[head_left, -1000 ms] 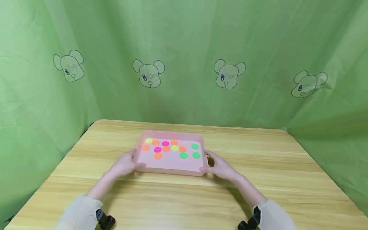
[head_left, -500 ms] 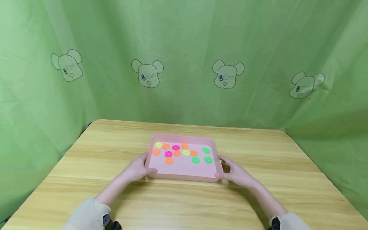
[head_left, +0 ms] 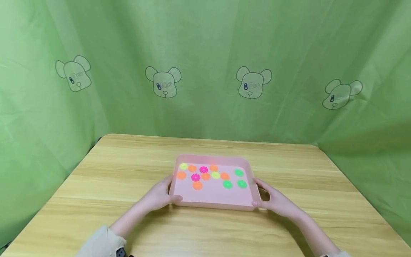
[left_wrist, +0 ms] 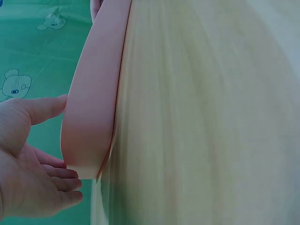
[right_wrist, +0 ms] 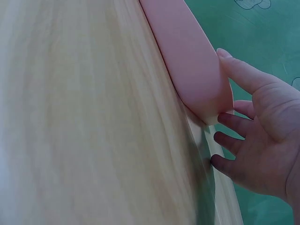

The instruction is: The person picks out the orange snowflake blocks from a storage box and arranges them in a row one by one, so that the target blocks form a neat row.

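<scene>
Across the middle of the table lies a shallow pink rectangular tray (head_left: 210, 196). My left hand (head_left: 158, 195) grips its left end, thumb over the near corner and fingers along the side. At the opposite end my right hand (head_left: 280, 204) holds the tray the same way. Flat flower-shaped pieces lie inside: several orange ones (head_left: 197, 185), two yellow (head_left: 216, 175), two magenta (head_left: 195, 177), and three green (head_left: 242, 184) toward the right. Both wrist views show the tray's outer wall (left_wrist: 93, 89) close over the tabletop, with the thumb at its rim.
The wood-grain table (head_left: 205, 232) extends on all sides of the tray. Behind and beside it hangs a green curtain (head_left: 205, 117) printed with bear-head outlines (head_left: 165, 84). Light sleeves (head_left: 102, 242) cover my forearms.
The tray, held in both hands, has moved to the right and nearer to me. The flower pieces have kept their arrangement in it.
</scene>
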Demonstrator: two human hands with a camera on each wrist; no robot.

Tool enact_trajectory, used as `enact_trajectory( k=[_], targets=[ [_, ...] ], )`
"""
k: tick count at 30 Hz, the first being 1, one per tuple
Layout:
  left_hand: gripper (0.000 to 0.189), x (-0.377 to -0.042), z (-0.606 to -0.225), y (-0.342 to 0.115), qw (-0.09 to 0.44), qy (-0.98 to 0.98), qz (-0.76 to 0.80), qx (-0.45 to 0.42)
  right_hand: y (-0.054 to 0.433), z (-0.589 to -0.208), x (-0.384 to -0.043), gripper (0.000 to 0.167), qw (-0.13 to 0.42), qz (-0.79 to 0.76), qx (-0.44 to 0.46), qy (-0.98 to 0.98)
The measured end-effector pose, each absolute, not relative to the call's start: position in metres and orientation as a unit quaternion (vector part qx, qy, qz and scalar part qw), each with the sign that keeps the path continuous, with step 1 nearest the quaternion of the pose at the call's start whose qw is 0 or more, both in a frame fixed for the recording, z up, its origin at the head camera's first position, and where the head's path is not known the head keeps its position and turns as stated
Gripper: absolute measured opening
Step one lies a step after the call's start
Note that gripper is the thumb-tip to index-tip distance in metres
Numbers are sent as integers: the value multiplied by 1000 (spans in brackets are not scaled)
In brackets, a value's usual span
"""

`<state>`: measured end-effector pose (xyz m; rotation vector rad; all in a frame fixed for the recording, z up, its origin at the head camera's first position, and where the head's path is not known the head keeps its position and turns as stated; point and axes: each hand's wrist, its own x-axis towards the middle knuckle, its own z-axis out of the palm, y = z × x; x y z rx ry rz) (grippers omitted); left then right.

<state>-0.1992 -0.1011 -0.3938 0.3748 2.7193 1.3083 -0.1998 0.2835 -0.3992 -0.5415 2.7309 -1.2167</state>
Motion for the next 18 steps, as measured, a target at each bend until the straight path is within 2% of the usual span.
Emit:
enact_trajectory(
  k=[18],
  targets=[
    [79,-183,-393,-91,59,900,412,130,295,-399,-176,83,33,-364,-181,913]
  ],
)
